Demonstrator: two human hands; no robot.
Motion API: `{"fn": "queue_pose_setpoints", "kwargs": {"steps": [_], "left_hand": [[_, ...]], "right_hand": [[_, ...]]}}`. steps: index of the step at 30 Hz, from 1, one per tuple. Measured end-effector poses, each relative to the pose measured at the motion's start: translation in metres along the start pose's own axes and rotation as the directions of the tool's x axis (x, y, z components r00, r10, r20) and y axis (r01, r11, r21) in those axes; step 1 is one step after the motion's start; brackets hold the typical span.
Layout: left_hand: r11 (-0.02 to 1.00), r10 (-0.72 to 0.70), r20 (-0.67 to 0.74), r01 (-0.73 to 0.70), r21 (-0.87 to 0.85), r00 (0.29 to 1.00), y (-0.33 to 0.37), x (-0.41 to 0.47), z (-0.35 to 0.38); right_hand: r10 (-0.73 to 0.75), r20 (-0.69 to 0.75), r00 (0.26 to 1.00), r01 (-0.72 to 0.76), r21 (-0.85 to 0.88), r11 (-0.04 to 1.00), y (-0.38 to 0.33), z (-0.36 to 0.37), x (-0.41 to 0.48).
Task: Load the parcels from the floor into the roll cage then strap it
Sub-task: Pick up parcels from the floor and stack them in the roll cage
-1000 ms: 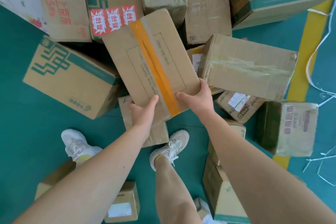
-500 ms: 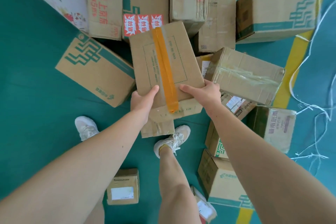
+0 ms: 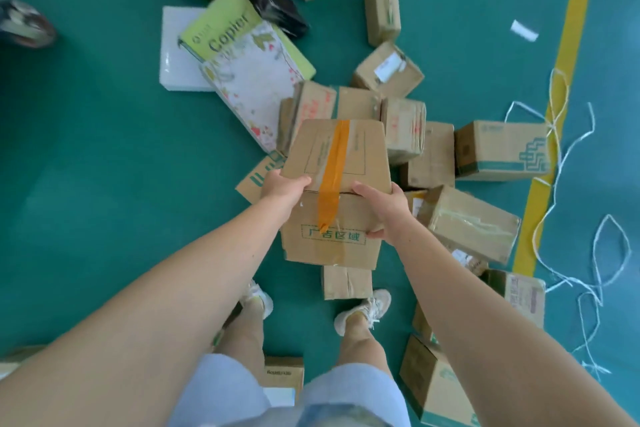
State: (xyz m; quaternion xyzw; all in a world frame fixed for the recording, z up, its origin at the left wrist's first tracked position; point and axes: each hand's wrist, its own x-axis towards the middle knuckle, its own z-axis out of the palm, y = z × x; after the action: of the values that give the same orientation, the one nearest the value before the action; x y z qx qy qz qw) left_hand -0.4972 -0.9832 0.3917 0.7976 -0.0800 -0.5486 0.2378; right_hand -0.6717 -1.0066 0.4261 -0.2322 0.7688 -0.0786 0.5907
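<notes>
Cardboard box (image 3: 337,191) sits raised over the floor pile; my left hand (image 3: 284,184) grips its nine o'clock edge, right hand (image 3: 384,210) its three o'clock.

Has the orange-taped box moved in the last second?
Yes. The orange-taped box has risen toward the camera and turned squarer to the person, judged against the clear-taped box lying right of it.

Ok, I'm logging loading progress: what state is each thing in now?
Orange-taped box: held up off the floor, sealed.
Left hand: grips the box's left side.
Right hand: grips the box's right side.
Green-printed box: lying on the floor, closed.
White string: loose, tangled on the floor.
</notes>
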Motion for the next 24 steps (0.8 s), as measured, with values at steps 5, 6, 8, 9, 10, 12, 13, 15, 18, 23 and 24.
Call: {"fn": "queue_pose_setpoints", "kwargs": {"steps": [5, 6, 8, 9, 10, 12, 13, 15, 18, 23, 24], "left_hand": [[0.996, 0.048, -0.039, -0.051, -0.072, 0.998, 0.044, -0.012, -0.111], [0.993, 0.057, -0.051, -0.062, -0.103, 0.997, 0.051, -0.014, -0.134], [0.983, 0.052, -0.069, -0.063, -0.17, 0.996, 0.063, -0.017, -0.179], [0.979, 0.043, -0.068, -0.056, -0.197, 0.997, 0.069, -0.019, -0.202], [0.976, 0.037, -0.07, -0.051, -0.211, 0.997, 0.072, -0.018, -0.219], [0.966, 0.016, -0.096, -0.041, -0.255, 0.995, 0.077, -0.023, -0.263], [0.961, 0.012, -0.1, -0.04, -0.275, 0.995, 0.079, -0.027, -0.284], [0.949, 0.015, -0.133, -0.056, -0.311, 0.991, 0.081, -0.033, -0.325], [0.915, 0.009, -0.179, -0.081, -0.396, 0.984, 0.078, -0.052, -0.387], [0.813, -0.006, -0.281, -0.159, -0.561, 0.96, 0.064, -0.075, -0.467], [0.795, -0.012, -0.303, -0.175, -0.581, 0.953, 0.062, -0.08, -0.482]], "right_hand": [[-0.064, 0.061, 0.996, 0.062, 0.041, 0.997, -0.058, 0.073, -0.076], [-0.082, 0.066, 0.994, 0.08, 0.038, 0.996, -0.069, 0.089, -0.089], [-0.117, 0.074, 0.99, 0.116, 0.013, 0.993, -0.089, 0.121, -0.113], [-0.14, 0.089, 0.986, 0.141, -0.001, 0.99, -0.098, 0.138, -0.124], [-0.155, 0.111, 0.982, 0.157, -0.007, 0.988, -0.106, 0.151, -0.133], [-0.193, 0.161, 0.968, 0.202, -0.043, 0.978, -0.122, 0.185, -0.156], [-0.209, 0.18, 0.961, 0.224, -0.07, 0.972, -0.129, 0.202, -0.167], [-0.237, 0.227, 0.945, 0.266, -0.104, 0.958, -0.145, 0.233, -0.188], [-0.268, 0.321, 0.908, 0.332, -0.164, 0.929, -0.16, 0.284, -0.221], [-0.313, 0.457, 0.832, 0.44, -0.2, 0.876, -0.181, 0.358, -0.267], [-0.318, 0.487, 0.814, 0.46, -0.206, 0.864, -0.186, 0.374, -0.277]]}}
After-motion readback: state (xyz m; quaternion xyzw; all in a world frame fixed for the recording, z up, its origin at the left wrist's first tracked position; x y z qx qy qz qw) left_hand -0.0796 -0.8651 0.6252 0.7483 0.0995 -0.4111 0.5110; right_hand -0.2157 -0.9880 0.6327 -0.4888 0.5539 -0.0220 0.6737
